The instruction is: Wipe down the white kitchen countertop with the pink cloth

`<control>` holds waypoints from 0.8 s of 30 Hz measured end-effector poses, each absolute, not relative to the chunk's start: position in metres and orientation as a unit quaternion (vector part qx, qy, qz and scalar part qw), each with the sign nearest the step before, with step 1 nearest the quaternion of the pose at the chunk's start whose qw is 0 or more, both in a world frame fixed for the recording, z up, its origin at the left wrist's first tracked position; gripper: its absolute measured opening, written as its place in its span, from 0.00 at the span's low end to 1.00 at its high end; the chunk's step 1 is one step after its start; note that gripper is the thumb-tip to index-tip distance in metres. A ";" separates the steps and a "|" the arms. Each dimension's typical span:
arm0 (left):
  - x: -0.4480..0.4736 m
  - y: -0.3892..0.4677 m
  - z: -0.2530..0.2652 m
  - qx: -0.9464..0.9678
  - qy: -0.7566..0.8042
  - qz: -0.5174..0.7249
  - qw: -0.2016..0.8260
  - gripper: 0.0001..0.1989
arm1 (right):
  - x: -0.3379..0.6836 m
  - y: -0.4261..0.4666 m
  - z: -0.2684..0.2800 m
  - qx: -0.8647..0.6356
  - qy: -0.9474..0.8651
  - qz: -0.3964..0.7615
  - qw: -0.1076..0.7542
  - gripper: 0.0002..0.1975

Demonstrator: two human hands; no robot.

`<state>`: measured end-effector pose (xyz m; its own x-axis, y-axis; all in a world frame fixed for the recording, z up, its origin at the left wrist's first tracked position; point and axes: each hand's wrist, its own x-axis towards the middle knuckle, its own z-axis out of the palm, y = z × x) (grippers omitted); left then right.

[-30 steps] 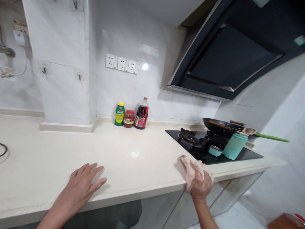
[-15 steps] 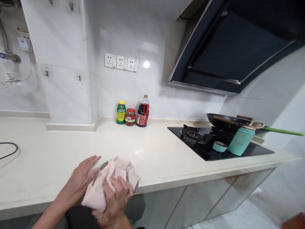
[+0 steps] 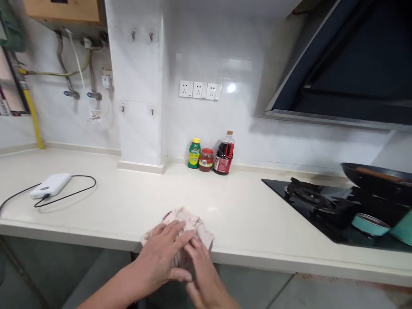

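A pale pink cloth (image 3: 188,218) lies bunched on the front edge of the white countertop (image 3: 238,214), part of it drooping over the edge. My left hand (image 3: 162,253) rests on top of it with fingers extended and thumb held apart. Beside it, my right hand (image 3: 206,274) has its fingers curved onto the cloth's near side, their tips close to the left fingers. Between the two palms some folds are in shadow, and the hands cover much of the cloth.
Against the wall stand a green bottle (image 3: 194,154), a red-lidded jar (image 3: 206,160) and a dark sauce bottle (image 3: 223,156). On the right, a gas hob (image 3: 309,201) carries a wok (image 3: 380,182) and a teal lid-like container (image 3: 370,224). A white power bank (image 3: 51,186) with a black cable lies left.
The view has swung left, bringing the power bank and pipes into sight. My left hand has moved from beside the cloth onto it, next to my right hand.
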<state>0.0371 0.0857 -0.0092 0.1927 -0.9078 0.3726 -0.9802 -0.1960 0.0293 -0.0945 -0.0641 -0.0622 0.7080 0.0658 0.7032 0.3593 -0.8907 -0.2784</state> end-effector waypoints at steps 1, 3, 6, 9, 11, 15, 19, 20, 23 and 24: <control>0.038 0.083 -0.013 0.779 -0.605 0.128 0.108 0.52 | -0.104 -0.075 -0.056 -0.902 -0.116 -0.358 0.213 0.30; 0.039 0.078 -0.019 0.809 -0.570 0.122 0.073 0.57 | -0.119 -0.104 -0.041 -0.891 -0.075 -0.389 0.220 0.24; 0.034 0.071 -0.024 0.830 -0.540 0.132 0.043 0.52 | -0.131 -0.159 -0.024 -0.873 0.052 -0.455 0.167 0.17; 0.020 0.053 -0.026 0.826 -0.543 0.150 0.029 0.35 | -0.122 -0.210 -0.022 -0.882 0.168 -0.428 0.105 0.21; 0.009 0.032 -0.032 0.807 -0.563 0.173 0.036 0.24 | -0.111 -0.234 -0.030 -0.904 0.211 -0.354 0.109 0.24; -0.016 -0.027 -0.056 0.748 -0.595 0.284 0.080 0.18 | -0.095 -0.257 -0.054 -0.941 0.172 -0.235 0.170 0.26; -0.034 -0.069 -0.067 0.729 -0.593 0.326 0.099 0.16 | -0.096 -0.277 -0.072 -0.918 0.196 -0.257 0.229 0.29; -0.036 -0.071 -0.066 0.722 -0.600 0.328 0.101 0.15 | -0.097 -0.282 -0.075 -0.915 0.197 -0.261 0.234 0.29; -0.028 -0.053 -0.063 0.688 -0.635 0.333 0.110 0.14 | -0.100 -0.291 -0.081 -0.917 0.191 -0.260 0.236 0.29; -0.021 -0.040 -0.064 0.680 -0.640 0.338 0.114 0.15 | -0.101 -0.293 -0.082 -0.918 0.195 -0.255 0.233 0.29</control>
<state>-0.0214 -0.0404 -0.0636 -0.0483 -0.7945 0.6053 -0.9480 -0.1544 -0.2782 -0.1012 -0.2925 -0.0820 0.7936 -0.4772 0.3774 -0.2390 -0.8150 -0.5279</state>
